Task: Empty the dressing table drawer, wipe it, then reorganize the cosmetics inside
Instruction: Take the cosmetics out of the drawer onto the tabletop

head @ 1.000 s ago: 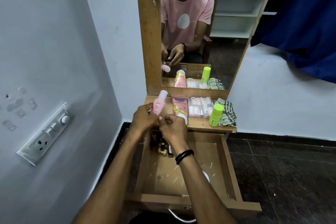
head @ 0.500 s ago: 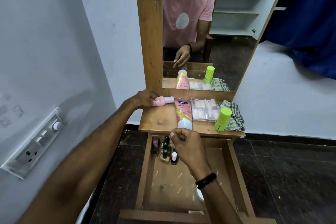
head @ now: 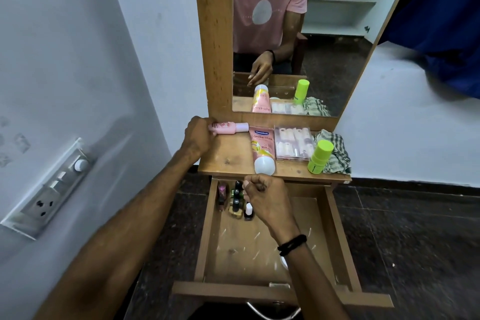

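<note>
Head view: emptying step in hand. Left grip [head: 197,135] wrapped round pink bottle [head: 228,128], which lies on counter [head: 233,158] beyond drawer [head: 336,231], back-left. Right grip [head: 265,196] curled, nothing visible inside, over drawer's back-left corner, beside small bottles [head: 236,201] standing there. Next, likely: release pink bottle, pinch small bottles, lift them out to counter.

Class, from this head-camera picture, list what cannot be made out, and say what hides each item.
White round thing in the drawer: mostly under the right forearm, head view.
Right hand: curled fingers hide whether it holds anything.
Small bottles: labels too small; some behind the right hand.
Pink bottle: base inside the left hand, print blurred.
Metal handle: cut by the bottom edge.
</note>
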